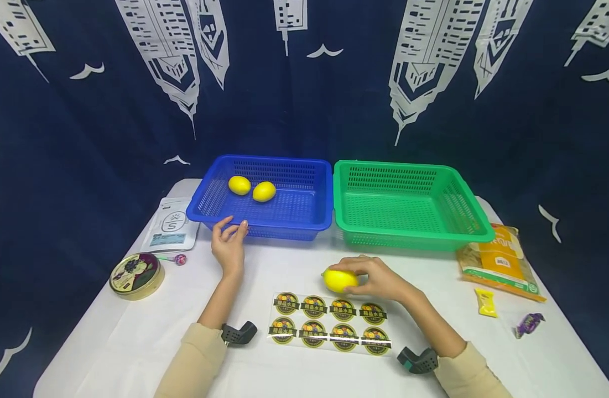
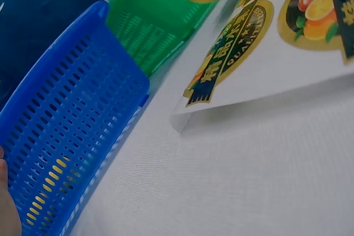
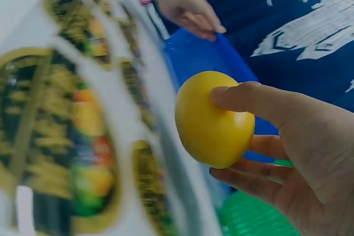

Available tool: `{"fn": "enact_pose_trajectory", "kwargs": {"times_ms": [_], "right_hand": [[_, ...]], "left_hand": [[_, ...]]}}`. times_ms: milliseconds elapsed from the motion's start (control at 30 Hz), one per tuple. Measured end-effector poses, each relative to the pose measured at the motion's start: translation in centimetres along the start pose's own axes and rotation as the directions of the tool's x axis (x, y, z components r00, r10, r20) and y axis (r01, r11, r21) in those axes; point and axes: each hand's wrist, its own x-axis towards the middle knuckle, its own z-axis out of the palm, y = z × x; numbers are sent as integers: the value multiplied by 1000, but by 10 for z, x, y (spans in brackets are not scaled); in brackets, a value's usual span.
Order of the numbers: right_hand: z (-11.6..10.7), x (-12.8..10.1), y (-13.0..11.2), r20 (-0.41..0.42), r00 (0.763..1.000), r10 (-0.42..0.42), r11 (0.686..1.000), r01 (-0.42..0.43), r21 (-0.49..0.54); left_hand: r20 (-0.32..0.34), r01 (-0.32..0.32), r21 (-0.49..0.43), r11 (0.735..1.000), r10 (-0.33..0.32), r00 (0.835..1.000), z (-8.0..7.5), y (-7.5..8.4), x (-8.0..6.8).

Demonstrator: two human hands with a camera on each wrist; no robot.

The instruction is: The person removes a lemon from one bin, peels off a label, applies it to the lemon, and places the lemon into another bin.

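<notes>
Gripping a lemon (image 1: 339, 280) in right hand (image 1: 379, 278) above sticker sheet (image 1: 329, 322), left hand (image 1: 228, 243) fingers loose, touching blue basket (image 1: 304, 221) rim, green basket (image 1: 409, 237) just beside

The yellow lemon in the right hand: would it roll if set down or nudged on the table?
Probably. The smooth, oval yellow lemon has no flat side, so it may roll on the white table. It looks firm: the right hand curls round it without denting it.
</notes>
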Motion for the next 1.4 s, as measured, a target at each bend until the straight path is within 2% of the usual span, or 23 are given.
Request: {"fn": "enact_pose_trajectory", "kwargs": {"times_ms": [133,233,433,600,700,833,967,1033,1100,1167,1200,1267,1400], "right_hand": [[9,-2,4,26,998,51,999,-51,12],[10,-3,6,24,998,59,998,-59,24],[11,-4,9,6,999,39,999,-39,14],[13,-3,10,-5,1000,20,1000,-20,-5],[13,-3,10,2,999,33,999,-33,7],[13,-3,10,9,999,53,998,-53,16],[13,-3,10,-11,999,34,999,-34,1],[13,-3,9,-35,999,20,1000,-20,-6],[12,-2,7,-70,998,8,1000,-9,-12],[13,-2,4,-117,993,-2,1000,0,-15],[14,-2,2,-144,989,-6,1000,4,-14],[16,0,-4,-203,979,-18,1000,16,-10],[25,2,-19,-313,949,-51,998,57,11]], "left_hand": [[9,26,-2,1000,-26,1000,-1,1,0],[16,32,2,999,-32,999,-1,1,0],[24,22,-2,1000,-22,999,-2,0,2],[47,43,-3,999,-42,998,-4,4,2],[88,57,6,998,-58,994,-8,13,0],[144,67,57,996,-74,987,-14,31,-7],[187,37,148,988,-65,980,-21,48,-17],[235,12,187,982,-56,970,-25,51,-23],[312,-22,214,977,-47,949,-30,52,-29],[412,-55,243,969,-52,910,-37,47,-35],[462,-65,262,963,-66,884,-41,42,-38],[566,-112,309,944,-88,820,-49,31,-45],[741,-276,388,879,-120,661,-60,11,-56]]}}
